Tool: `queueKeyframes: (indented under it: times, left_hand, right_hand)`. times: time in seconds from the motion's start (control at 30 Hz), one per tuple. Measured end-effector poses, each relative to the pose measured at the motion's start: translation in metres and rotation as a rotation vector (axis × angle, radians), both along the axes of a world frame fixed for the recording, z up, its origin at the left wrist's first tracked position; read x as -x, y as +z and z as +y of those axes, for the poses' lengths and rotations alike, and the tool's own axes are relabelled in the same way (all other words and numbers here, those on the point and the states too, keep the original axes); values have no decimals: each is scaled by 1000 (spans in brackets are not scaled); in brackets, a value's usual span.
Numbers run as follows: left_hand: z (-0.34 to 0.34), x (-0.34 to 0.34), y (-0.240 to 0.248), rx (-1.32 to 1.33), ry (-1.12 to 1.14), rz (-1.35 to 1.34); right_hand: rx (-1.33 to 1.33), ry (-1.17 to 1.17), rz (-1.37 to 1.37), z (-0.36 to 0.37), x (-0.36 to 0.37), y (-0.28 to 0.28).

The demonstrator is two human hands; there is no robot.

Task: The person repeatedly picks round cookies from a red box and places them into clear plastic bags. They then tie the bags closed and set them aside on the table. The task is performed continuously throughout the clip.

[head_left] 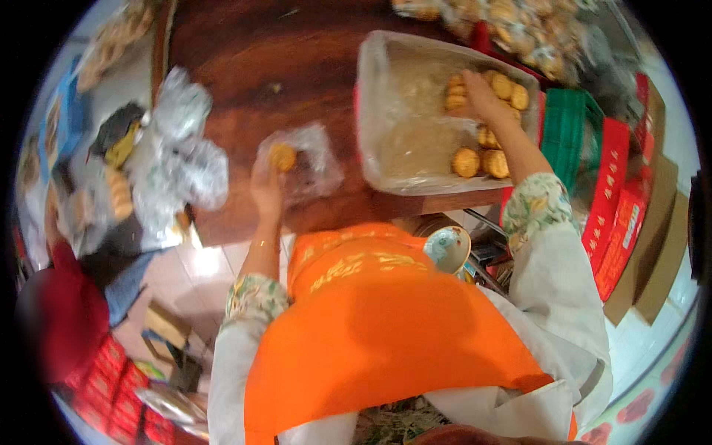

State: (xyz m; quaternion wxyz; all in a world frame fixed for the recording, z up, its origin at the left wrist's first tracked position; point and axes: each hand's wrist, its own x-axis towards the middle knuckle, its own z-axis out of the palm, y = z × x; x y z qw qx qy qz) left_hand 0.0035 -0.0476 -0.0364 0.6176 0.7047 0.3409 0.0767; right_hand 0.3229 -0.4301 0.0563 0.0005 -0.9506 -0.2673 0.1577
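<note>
My left hand (266,187) is over the dark wooden table, its fingers closed at the edge of a clear plastic bag (315,159). A round golden cake (282,157) lies against that bag, right by my fingertips. My right hand (483,98) reaches into a large lined tub (374,111). Its fingers and thumb close round a short row of round golden cakes (455,95); the fingertips are partly hidden. More such cakes (466,162) sit along the right side of the tub, while its left part shows bare lining.
Crumpled clear bags (191,170) lie at the table's left edge. Many wrapped cakes (512,22) are heaped beyond the tub. Green crates (567,133) and red boxes (612,200) stand to the right. At far left, another person's red sleeve (70,289) reaches toward packed goods.
</note>
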Motion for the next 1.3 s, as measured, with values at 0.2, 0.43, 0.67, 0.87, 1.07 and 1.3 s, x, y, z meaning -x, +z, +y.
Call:
queueKeyframes:
  times: [0.2,0.43,0.67,0.87,1.07,1.3]
  left_hand:
    - [2,-1,-9,-150,55,-16]
    - [9,-6,-12,-187,-38,58]
    - [24,-5,-17,-276,-194,12]
    - [28,-7,-12,-316,-245,104]
    - [26,-8,-11,-109,-194,78]
    - [24,-14,-9,-153,-214,115]
  right_hand:
    - [-648,-440,7,71,77,53]
    - [-1291,-633,1509,225,227,31]
    - [-1642,-1218,1727,225,258,-76]
    - [-1661,-1207,1254,244,237,-106]
    - [-1433,-1099,930,266,230,-116]
    - [-1387,-936,738,264,228,-131]
